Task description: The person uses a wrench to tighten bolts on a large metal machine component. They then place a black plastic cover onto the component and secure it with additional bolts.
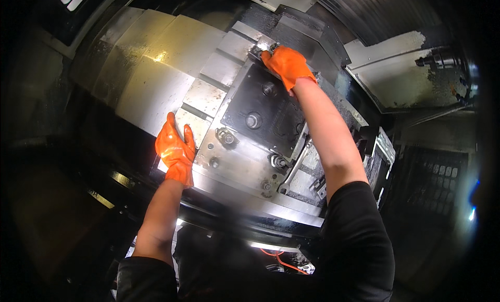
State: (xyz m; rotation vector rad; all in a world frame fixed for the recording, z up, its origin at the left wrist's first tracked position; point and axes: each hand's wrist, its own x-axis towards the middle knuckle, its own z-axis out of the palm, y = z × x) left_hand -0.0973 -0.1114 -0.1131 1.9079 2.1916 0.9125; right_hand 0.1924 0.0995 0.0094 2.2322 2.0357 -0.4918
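My left hand [176, 148], in an orange rubber glove, lies on the near left edge of a slotted metal machine table [205, 96]. Its fingers are stretched and the thumb stands apart. My right hand [286, 65], gloved the same way, reaches to the far corner of a dark metal plate [242, 101]. Its fingers curl against a small metal part there, mostly hidden by the glove. A round bolt head [253, 119] stands on the plate. Along its near side are a bolt with a nut [227, 138] and another bolt [278, 161].
A wrench [296, 169] lies on the table right of the bolts. Stepped metal covers [156, 85] spread out at the left. A tool holder [440, 59] juts from the wall at the far right. A dark block [383, 151] stands at the table's right end.
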